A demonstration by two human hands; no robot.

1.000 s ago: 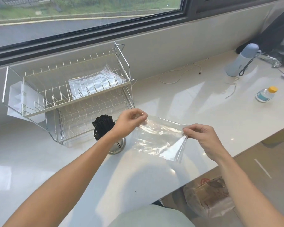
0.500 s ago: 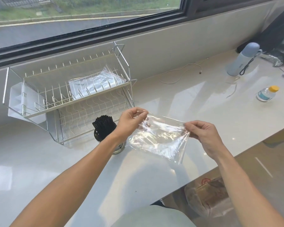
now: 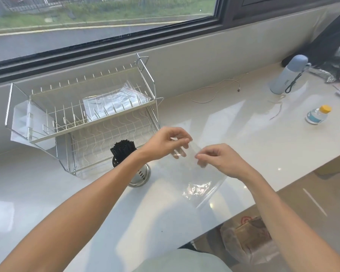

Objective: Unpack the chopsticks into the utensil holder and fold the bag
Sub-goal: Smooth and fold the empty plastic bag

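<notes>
Just above the glossy white stone worktop (image 3: 234, 134), both hands are pinching the top edge of the clear, crinkly plastic bag (image 3: 200, 181), left hand (image 3: 165, 143) and right hand (image 3: 219, 160) close together with fingers closed on the film, so the rest of it hangs down toward the person and the bottom corner droops near the worktop's front edge. My guess is the two top corners are being brought together to start the first fold, and holding it in the air lets the thin film hang flat instead of sticking to the shiny surface. The bundle of black chopsticks (image 3: 123, 149) is already standing upright in the round perforated steel utensil holder (image 3: 140, 175), which sits right in front of the two-tier wire dish rack (image 3: 86, 114) and just beside the left forearm, so the unpacking half looks done and only the folding is left. Another clear plastic bag (image 3: 114, 103) lies flat on the rack's upper tier. Off to the right, well apart from the action, are a pale blue flask with a cord loop (image 3: 285, 77), a small clear bottle with a yellow cap (image 3: 318, 114) and a thin white cable (image 3: 216, 91). The worktop runs along under a big dark-framed window (image 3: 106, 26) with grass and a road outside, so there's loads of daylight and glare.
</notes>
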